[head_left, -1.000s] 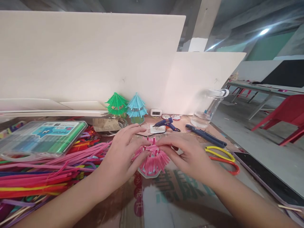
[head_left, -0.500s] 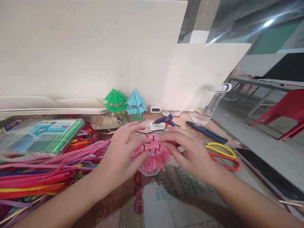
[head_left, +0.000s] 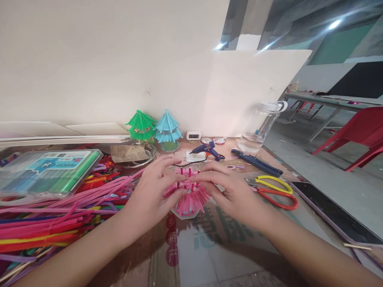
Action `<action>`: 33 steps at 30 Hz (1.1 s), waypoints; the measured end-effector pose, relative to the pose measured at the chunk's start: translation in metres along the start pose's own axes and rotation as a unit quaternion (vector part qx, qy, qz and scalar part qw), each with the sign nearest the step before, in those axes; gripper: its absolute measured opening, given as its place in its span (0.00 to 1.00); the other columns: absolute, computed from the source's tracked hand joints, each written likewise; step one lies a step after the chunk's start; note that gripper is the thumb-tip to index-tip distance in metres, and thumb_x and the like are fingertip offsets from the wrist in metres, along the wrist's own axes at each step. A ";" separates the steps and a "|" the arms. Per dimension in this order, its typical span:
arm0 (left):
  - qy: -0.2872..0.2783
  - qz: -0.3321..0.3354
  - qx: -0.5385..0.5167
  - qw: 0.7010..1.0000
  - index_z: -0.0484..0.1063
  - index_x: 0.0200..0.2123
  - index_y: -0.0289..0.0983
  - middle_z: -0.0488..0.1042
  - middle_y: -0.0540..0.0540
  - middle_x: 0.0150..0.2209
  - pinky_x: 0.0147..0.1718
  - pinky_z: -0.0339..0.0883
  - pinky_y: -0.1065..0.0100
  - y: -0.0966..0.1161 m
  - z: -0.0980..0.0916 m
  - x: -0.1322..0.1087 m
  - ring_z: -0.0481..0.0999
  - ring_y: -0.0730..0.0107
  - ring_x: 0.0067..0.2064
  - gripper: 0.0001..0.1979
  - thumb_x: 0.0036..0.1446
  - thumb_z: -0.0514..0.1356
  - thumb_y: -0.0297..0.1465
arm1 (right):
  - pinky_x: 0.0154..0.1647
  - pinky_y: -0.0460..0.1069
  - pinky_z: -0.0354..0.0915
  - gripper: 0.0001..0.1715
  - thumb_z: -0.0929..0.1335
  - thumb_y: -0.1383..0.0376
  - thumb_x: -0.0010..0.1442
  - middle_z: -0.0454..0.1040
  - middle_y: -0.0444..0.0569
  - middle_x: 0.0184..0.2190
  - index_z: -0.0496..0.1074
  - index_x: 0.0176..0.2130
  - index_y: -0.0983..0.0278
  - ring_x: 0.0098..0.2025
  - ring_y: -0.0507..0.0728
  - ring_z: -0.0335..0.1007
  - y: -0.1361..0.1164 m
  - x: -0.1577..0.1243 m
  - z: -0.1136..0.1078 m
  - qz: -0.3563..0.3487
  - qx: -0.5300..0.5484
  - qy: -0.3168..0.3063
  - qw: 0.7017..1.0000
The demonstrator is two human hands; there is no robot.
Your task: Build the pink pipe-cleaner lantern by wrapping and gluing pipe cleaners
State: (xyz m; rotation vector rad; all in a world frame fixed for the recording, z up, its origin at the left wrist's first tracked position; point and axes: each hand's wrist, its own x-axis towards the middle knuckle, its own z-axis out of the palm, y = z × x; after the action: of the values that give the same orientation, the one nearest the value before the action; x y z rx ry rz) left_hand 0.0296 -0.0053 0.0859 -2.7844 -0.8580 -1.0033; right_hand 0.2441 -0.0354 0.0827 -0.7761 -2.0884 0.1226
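A pink pipe-cleaner model [head_left: 190, 202] sits on the table in front of me, with a fringed, roof-like skirt over a pale angular base. Several short dark pink posts [head_left: 189, 172] stand up from its top. My left hand [head_left: 152, 189] curves around its left side, thumb at the front and fingers behind. On the right, my right hand [head_left: 230, 193] has its bent fingertips at the posts and the fringe edge. Both hands are closed on the model; their palms partly cover its sides.
Bundles of coloured pipe cleaners [head_left: 60, 219] and a marker case [head_left: 48, 171] lie left. Behind stand green [head_left: 141, 125] and light blue [head_left: 168, 127] fringed models and a glue gun [head_left: 207, 149]. Right are a bottle [head_left: 259, 129], pliers-like blue tool [head_left: 256, 162], scissors [head_left: 277, 198] and phone [head_left: 338, 213].
The view has shifted slightly, so the table items appear a little further left. My right fingers have moved slightly over the posts; both hands stay around the pink model.
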 end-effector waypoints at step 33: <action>0.009 0.001 0.020 1.000 0.71 0.45 0.40 0.68 0.40 0.55 0.57 0.62 0.47 0.002 0.001 -0.001 0.65 0.56 0.60 0.09 0.63 0.55 0.27 | 0.42 0.50 0.71 0.14 0.63 0.75 0.64 0.75 0.53 0.39 0.75 0.43 0.63 0.42 0.56 0.72 0.002 -0.003 0.003 -0.001 -0.048 0.004 0.999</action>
State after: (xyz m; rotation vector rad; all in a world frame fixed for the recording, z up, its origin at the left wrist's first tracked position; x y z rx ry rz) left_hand 0.0308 -0.0075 0.0852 -2.7391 -0.8641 -0.9980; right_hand 0.2438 -0.0347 0.0776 -0.8300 -2.0993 0.0163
